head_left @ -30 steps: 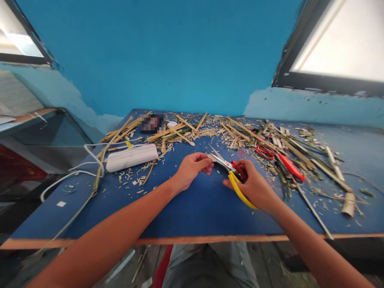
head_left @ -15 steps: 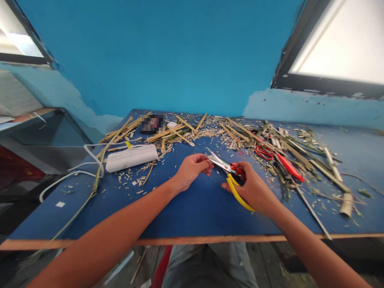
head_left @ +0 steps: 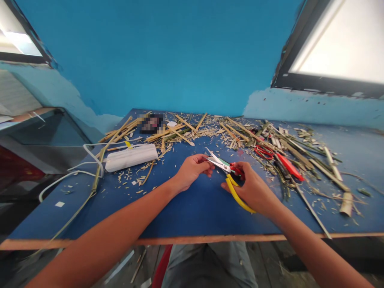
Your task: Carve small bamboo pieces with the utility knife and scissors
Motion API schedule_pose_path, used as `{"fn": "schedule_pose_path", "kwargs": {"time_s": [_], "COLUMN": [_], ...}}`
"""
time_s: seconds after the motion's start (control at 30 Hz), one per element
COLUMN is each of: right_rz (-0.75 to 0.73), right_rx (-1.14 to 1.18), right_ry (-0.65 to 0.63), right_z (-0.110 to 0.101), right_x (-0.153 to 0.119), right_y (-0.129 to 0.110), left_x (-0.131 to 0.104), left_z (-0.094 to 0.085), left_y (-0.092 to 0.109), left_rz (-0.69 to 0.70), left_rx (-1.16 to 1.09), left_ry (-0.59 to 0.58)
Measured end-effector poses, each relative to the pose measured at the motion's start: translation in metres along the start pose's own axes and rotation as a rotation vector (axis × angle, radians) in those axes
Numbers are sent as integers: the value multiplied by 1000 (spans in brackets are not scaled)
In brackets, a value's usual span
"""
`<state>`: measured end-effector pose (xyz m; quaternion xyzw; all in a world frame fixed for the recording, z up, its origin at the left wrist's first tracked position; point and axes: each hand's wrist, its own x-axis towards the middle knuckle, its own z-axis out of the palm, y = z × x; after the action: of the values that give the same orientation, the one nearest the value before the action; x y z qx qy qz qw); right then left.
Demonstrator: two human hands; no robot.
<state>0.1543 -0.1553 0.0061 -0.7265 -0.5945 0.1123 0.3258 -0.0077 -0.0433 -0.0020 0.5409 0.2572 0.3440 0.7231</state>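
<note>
My right hand (head_left: 247,182) grips a pair of scissors (head_left: 223,166) with one yellow and one red handle. Their steel blades are apart and point up and left, toward my left hand (head_left: 196,166). That hand is closed in a pinch beside the lower blade. Whatever lies between its fingertips is too small and covered to name. A bit of green shows behind the blades, near the red handle, but I cannot tell what it belongs to. Both hands hover over the front middle of the blue table (head_left: 186,216).
A white power strip (head_left: 132,158) with cables lies at left. Bamboo strips (head_left: 183,134) and shavings spread along the back. At right are red-handled scissors (head_left: 264,152), a red tool (head_left: 289,167), a bamboo piece (head_left: 346,204) and more strips. A blue wall (head_left: 192,60) stands behind.
</note>
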Motion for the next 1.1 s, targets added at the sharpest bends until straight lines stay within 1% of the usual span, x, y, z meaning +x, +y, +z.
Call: {"fn": "schedule_pose_path", "kwargs": {"time_s": [0.27,0.47,0.57,0.83,1.1], "right_rz": [8,-67,-66,-77,-65], "right_rx": [-4,-7,-31,-61,-49], "right_ry": [3,82,103,117,108], "right_z": [-1,2,3,3,2], "right_x": [1,1,1,1,0], "right_y": [-2,0,1,1,-1], "left_x": [-2,-2,-2,-4,-5], "left_z": [3,3,3,4,5], "left_y": [2,3,4,4,5], "left_rz": [-29,16,22,23,11], "left_rx": [-74,-83,-80,-83,-82], "left_ry": [24,43,51,66,56]}}
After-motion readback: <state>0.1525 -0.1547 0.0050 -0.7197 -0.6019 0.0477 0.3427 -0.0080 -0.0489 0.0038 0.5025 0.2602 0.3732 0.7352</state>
